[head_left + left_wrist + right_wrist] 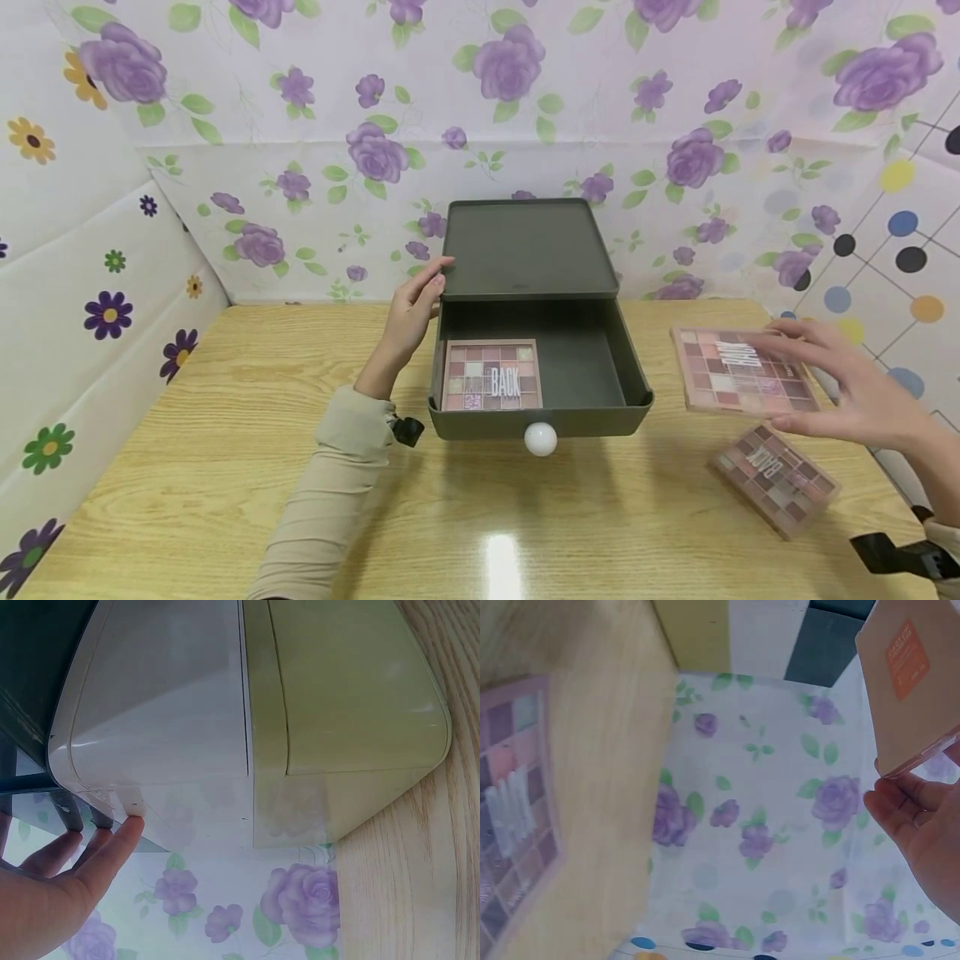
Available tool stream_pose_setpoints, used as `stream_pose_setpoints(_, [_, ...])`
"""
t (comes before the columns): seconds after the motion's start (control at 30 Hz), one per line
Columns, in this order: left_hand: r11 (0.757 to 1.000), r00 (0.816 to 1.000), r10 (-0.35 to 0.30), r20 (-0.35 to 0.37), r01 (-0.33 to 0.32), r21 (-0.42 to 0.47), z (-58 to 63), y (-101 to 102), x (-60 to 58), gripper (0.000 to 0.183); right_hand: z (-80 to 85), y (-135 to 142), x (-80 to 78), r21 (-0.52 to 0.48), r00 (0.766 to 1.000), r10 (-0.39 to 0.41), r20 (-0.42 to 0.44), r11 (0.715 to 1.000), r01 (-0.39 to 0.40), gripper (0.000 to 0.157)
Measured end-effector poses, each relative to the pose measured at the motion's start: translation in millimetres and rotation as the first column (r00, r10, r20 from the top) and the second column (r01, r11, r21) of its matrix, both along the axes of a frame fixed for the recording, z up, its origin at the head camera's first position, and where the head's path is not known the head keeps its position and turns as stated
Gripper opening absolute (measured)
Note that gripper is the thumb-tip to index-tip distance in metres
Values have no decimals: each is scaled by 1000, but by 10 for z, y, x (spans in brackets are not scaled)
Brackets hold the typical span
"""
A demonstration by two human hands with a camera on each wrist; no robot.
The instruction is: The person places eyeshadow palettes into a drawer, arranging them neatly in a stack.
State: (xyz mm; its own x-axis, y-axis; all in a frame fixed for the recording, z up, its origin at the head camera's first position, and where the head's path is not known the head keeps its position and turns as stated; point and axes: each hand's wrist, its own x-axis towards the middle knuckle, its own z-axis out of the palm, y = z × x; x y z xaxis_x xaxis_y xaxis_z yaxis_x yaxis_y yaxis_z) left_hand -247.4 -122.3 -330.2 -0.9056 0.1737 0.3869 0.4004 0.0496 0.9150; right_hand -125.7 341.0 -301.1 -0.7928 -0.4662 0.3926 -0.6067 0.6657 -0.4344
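Note:
My right hand (862, 392) pinches an eyeshadow palette (723, 371) by its right edge, raised above the table at the right. In the right wrist view its tan back with an orange label (907, 660) shows. A second eyeshadow palette (776, 479) lies askew on the table below it. The dark green top drawer (600, 421) is pulled out, and another palette (491, 375) lies in its left half. With extended fingers, my left hand (408, 321) touches the left side of the cabinet near its top. The left wrist view shows those fingertips at the white section (165, 712).
A white round knob (540, 438) sticks out from the drawer front. Below the white section is a yellow-green drawer section (352, 697), standing on the wooden table (225, 433). Flowered cloth (510, 75) hangs behind the cabinet, with patterned cloths at both sides.

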Motion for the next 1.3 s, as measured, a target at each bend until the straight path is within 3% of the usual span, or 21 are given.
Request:
stream_pose_setpoints(0.4, [1000,1000,-3,-2,3,1,-9,-4,-10,41,308,-223,-50,92,989,41,-144,995,-28,90])
stream_pose_setpoints(1.07, [1000,1000,1,1,-1,-2,-9,-6,-5,41,520,-773,-158,161,989,60,-138,986,-38,89])
stream_pose_setpoints(1.3, [1000,1000,4,-7,-4,-12,-2,-5,-6,40,492,-982,-233,141,981,123,-149,985,-102,84])
